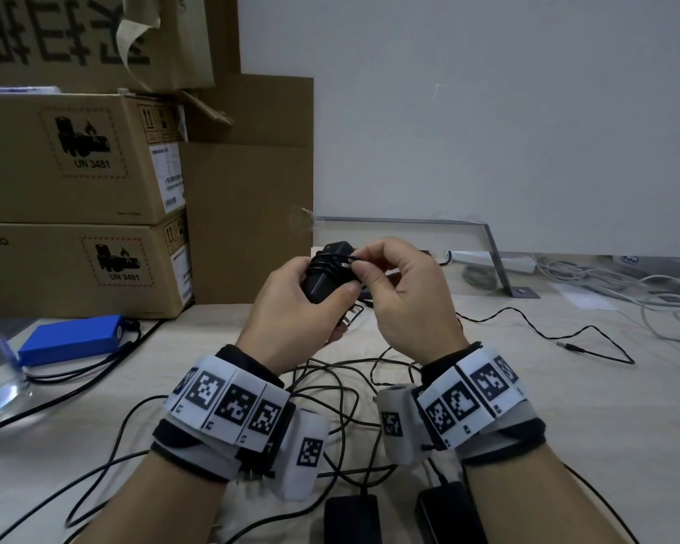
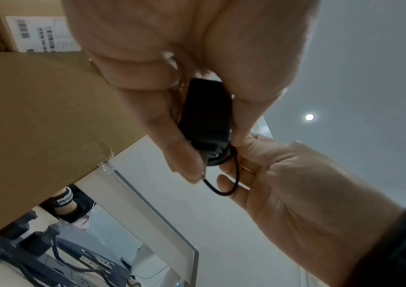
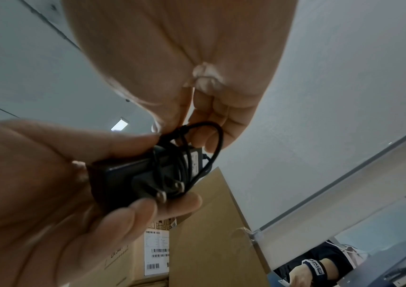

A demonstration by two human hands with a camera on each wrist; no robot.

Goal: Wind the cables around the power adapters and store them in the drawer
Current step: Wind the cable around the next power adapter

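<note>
My left hand [image 1: 291, 308] grips a black power adapter [image 1: 324, 276] above the table, thumb on its side and fingers under it. Its thin black cable [image 3: 182, 165] is wound several times around the body, beside the two metal plug prongs [image 3: 170, 191]. My right hand [image 1: 393, 284] pinches a short loop of that cable [image 3: 218, 139] at the adapter's top end. From the left wrist, the adapter [image 2: 205, 120] sits between thumb and fingers, with the loop [image 2: 231, 186] hanging by the right hand [image 2: 295, 184]. No drawer is in view.
Two more black adapters [image 1: 352, 516] [image 1: 448, 512] lie at the near table edge amid tangled black cables [image 1: 330, 386]. One loose plug end [image 1: 570, 347] lies right. A blue battery pack [image 1: 71, 339] and stacked cardboard boxes [image 1: 75, 159] stand left. White cables [image 1: 625, 288] lie back right.
</note>
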